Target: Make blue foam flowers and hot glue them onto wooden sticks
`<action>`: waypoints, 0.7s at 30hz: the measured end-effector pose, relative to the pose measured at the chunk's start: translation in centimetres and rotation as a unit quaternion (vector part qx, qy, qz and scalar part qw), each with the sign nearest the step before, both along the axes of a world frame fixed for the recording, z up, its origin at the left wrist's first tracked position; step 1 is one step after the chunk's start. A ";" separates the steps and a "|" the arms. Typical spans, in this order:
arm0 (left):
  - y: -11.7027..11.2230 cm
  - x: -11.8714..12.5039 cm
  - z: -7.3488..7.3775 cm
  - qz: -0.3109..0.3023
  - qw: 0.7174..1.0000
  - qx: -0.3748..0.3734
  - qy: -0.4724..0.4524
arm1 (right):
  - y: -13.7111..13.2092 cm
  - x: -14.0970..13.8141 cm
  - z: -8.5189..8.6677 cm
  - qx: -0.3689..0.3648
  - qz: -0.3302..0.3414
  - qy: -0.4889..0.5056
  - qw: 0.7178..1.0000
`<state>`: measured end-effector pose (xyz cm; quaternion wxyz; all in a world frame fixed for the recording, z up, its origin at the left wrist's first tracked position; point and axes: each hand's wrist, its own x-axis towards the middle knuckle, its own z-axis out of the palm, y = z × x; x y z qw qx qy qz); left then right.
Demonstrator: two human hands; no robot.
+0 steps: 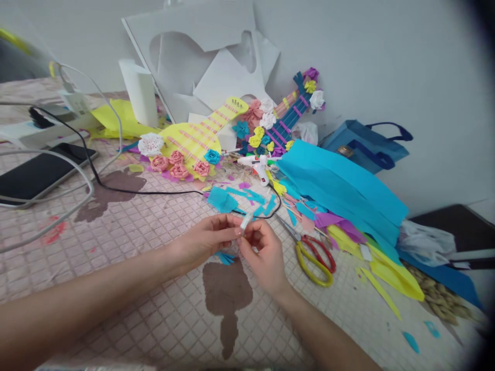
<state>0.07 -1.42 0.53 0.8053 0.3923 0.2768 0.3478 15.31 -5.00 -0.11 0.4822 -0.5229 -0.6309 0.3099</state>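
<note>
My left hand (pixel 204 238) and my right hand (pixel 266 253) meet above the quilted cloth, fingertips pinched together. Between them they hold a small, narrow white strip (pixel 246 221) that looks like paper; its lower end is hidden by the fingers. Under the left wrist lies a blue fringed scrap (pixel 225 257). Just beyond the hands are turquoise crepe paper pieces (pixel 222 199). A white hot glue gun (pixel 259 168) rests farther back. Scissors with one red and one yellow handle (pixel 315 262) lie right of my right hand, blades toward it.
Behind stand a yellow paper guitar (pixel 193 136) with paper flowers and a blue one (pixel 286 123). Turquoise paper sheets (pixel 344 188) and a blue bag (pixel 363 144) are at right. A phone (pixel 42 172), cables and a power strip (pixel 42 129) occupy the left.
</note>
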 end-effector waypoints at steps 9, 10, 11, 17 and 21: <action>0.0 -0.1 0.3 0.017 1.000 -0.015 0.002 | -0.1 -0.4 0.1 0.089 -0.006 -0.073 0.993; -0.1 -0.1 0.4 0.012 1.000 -0.018 -0.002 | -0.1 -0.3 0.2 0.098 -0.008 -0.079 0.992; -0.1 -0.1 0.4 0.007 1.000 -0.019 -0.007 | -0.1 -0.3 0.2 0.102 -0.009 -0.080 0.991; -0.2 -0.1 0.3 -0.010 1.000 -0.008 -0.027 | -0.2 -0.1 0.1 0.084 -0.015 -0.070 0.994; -0.2 -0.1 0.4 -0.003 1.000 0.003 -0.010 | -0.1 -0.1 0.0 0.090 -0.020 -0.078 0.993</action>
